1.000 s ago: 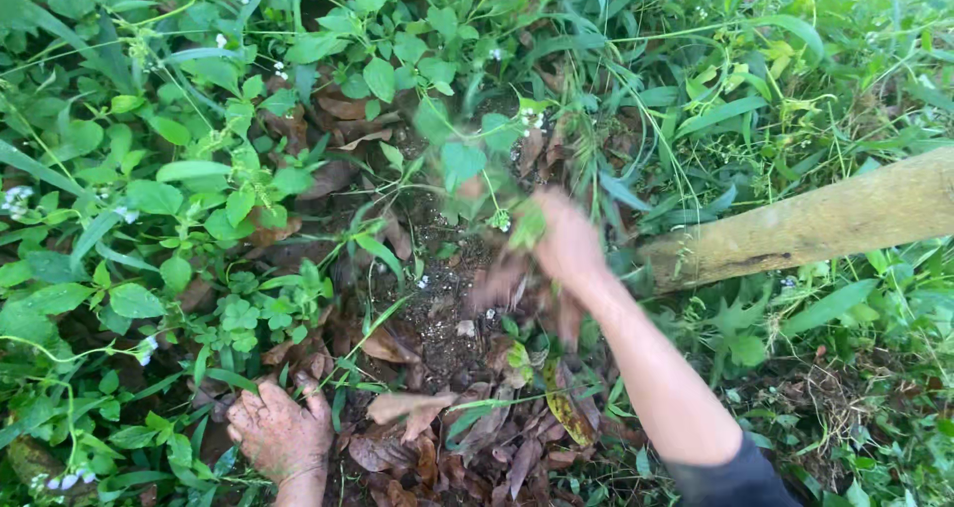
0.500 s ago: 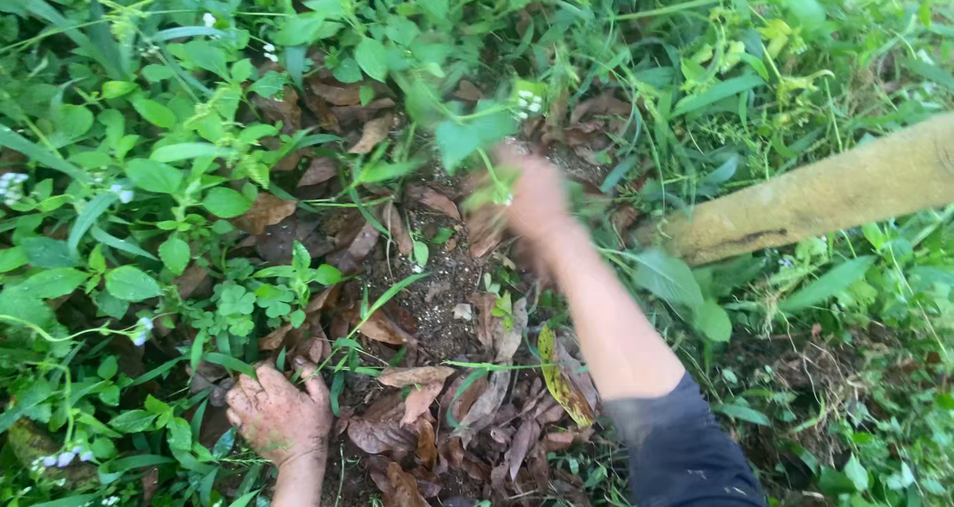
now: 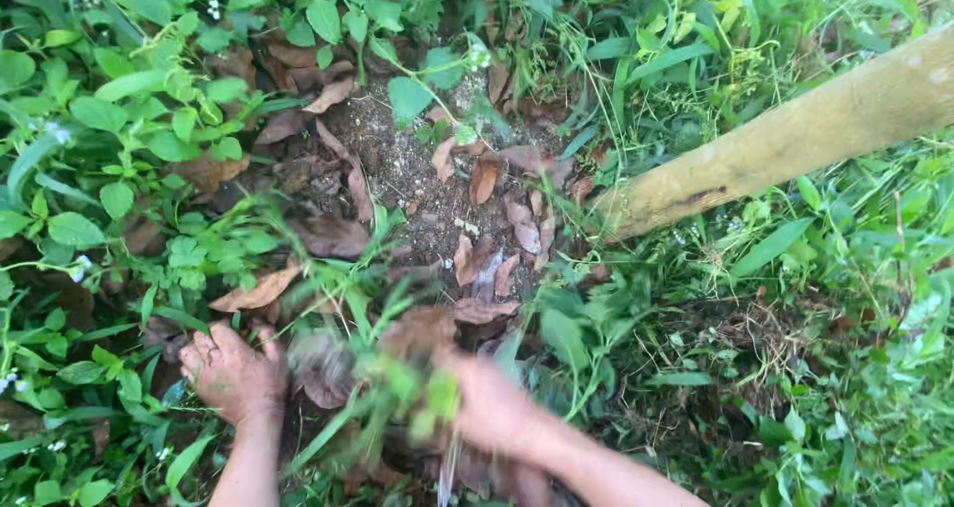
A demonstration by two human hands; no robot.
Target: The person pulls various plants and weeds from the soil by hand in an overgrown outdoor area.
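Observation:
My left hand (image 3: 231, 376) lies flat, palm down, on dry leaves among the green weeds at the lower left, fingers spread. My right hand (image 3: 489, 404) is blurred near the bottom centre, closed around a clump of green weeds (image 3: 402, 393) with leaves and stems trailing left of the fist. A patch of bare dark soil (image 3: 417, 174) with brown dead leaves (image 3: 484, 179) lies above both hands.
A pale tree trunk (image 3: 795, 134) slants from the soil patch up to the right edge. Thick broad-leaved weeds (image 3: 119, 139) cover the left side, and grass and thin vines (image 3: 845, 318) cover the right.
My right hand has pulled back from the far weeds toward me, now holding a clump of greenery. The view has shifted, so the bare soil shows more. My left hand stays planted.

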